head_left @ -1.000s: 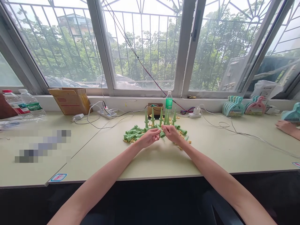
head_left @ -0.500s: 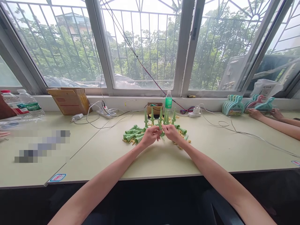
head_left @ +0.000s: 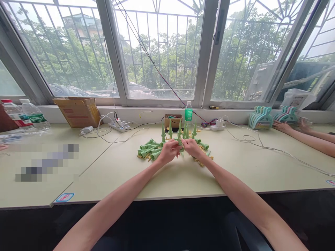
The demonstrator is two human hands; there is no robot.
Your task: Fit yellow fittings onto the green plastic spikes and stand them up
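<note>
Over the middle of the table, my left hand is closed round a green plastic watering spike, its point upward. From the other side my right hand pinches at the same spike; its fingertips partly cover whatever small part may be there. Behind my hands several finished-looking green spikes stand upright, with yellow bits showing at their sides. To the left lies a heap of loose green spikes. Small yellow plastic pieces are scattered by my right wrist.
A small cardboard box and a green-labelled bottle stand behind the spikes. White cables and a power strip run along the back. Another person's hands are at clothes-hanger-like teal pieces on the right.
My hands stay together, and the held spike has tipped a little more upright. At the right, the other person's hands have shifted, and the pink and teal pieces there now stand stacked together.
</note>
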